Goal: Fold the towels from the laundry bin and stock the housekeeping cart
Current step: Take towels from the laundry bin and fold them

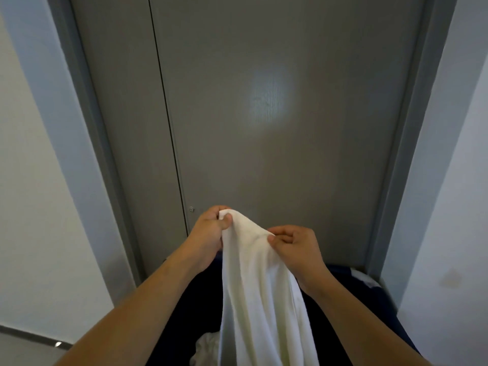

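Currently I am holding one white towel (261,286) up in front of the grey door (277,101), so the step in hand appears to be finding the top edge before the first fold. My left hand (208,233) is clenching a bunched corner of the towel between thumb and curled fingers, slightly farther and higher than the other. My right hand (293,247) is pinching the cloth just to the right, near that corner. The towel is hanging down between my forearms toward the dark bin (369,294) below, where more white laundry (206,347) is showing at the near left. I judge that the next move is calling for the right hand to slide along the edge to the opposite corner, stretching the towel flat.
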